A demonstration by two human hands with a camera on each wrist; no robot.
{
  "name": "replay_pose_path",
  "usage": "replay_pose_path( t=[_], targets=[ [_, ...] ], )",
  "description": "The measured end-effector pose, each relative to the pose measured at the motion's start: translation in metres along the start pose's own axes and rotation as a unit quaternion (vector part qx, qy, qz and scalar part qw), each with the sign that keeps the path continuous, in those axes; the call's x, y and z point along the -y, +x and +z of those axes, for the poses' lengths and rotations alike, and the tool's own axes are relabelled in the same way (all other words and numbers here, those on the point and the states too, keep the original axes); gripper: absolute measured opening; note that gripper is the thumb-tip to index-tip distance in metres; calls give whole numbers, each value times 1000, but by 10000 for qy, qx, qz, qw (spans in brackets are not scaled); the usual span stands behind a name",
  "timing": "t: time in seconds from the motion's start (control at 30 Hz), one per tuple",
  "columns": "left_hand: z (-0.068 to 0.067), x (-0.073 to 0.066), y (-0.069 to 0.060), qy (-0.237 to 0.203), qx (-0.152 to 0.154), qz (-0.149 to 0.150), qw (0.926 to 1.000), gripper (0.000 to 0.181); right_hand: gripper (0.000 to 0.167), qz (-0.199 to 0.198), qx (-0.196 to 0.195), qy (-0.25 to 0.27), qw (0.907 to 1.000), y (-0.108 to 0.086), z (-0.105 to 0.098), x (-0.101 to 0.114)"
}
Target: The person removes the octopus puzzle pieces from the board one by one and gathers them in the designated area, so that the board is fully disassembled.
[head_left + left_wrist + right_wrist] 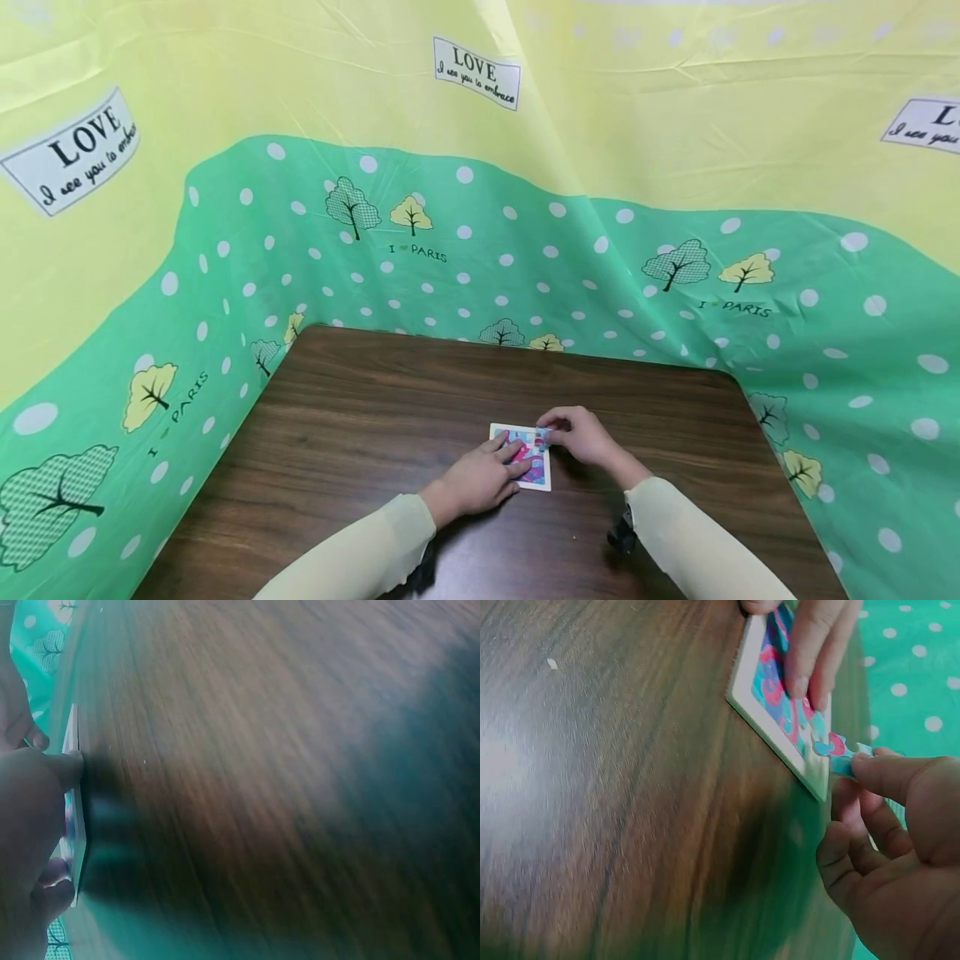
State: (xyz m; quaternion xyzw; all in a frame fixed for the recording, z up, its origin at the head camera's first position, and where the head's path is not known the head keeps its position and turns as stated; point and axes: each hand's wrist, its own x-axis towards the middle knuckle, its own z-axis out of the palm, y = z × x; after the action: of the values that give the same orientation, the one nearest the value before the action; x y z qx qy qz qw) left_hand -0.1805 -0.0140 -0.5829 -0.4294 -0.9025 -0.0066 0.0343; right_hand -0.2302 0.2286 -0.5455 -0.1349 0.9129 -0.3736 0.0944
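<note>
A small square jigsaw puzzle (pixel 537 475) with a white frame and a pink, blue and purple picture lies on the table. My left hand (pixel 480 479) rests on it, fingers spread across the picture. In the left wrist view, the left hand (pixel 30 802) reaches over the edge of the puzzle's frame (pixel 79 832). Between thumb and fingers, my right hand (pixel 581 437) pinches a blue and pink puzzle piece (pixel 838 746) at the far right corner. The right wrist view shows this piece tilted above the frame, near a pale bare patch in the picture; the other fingers curl below it.
The brown wood-grain table (pixel 360 417) stretches around the puzzle. A tiny white scrap (pixel 552 664) lies on the tabletop in the right wrist view. Behind and beside the table hangs a green and yellow printed cloth (pixel 465 225).
</note>
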Motion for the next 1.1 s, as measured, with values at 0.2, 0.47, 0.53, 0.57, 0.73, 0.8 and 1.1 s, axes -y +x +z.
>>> replay_pose_path(
  t=[0.2,0.47,0.53,0.57,0.73,0.8,1.1],
  targets=[
    [-2,-1,2,30,43,27,10000,48,13,161,-19,196,9997,-8,-20,-12],
    [-2,-1,3,12,89,10,10000,48,13,394,-212,-21,9990,-29,-53,-36],
    [-3,-1,3,17,50,26,10000,48,14,411,-244,-47,9988,-35,-61,-42],
    [-4,-1,3,22,26,33,10000,48,14,469,-272,-41,9985,-38,-65,-45],
    [-3,-1,2,12,-65,69,10000,48,16,696,-331,-130,9969,-56,-80,-59],
    [-2,-1,1,-21,-58,68,10000,48,16,768,-361,-249,9961,-61,-85,-64],
    [-3,-2,0,-27,-8,14,10000,48,14,953,-527,-532,9926,-76,-95,-88]
  ],
)
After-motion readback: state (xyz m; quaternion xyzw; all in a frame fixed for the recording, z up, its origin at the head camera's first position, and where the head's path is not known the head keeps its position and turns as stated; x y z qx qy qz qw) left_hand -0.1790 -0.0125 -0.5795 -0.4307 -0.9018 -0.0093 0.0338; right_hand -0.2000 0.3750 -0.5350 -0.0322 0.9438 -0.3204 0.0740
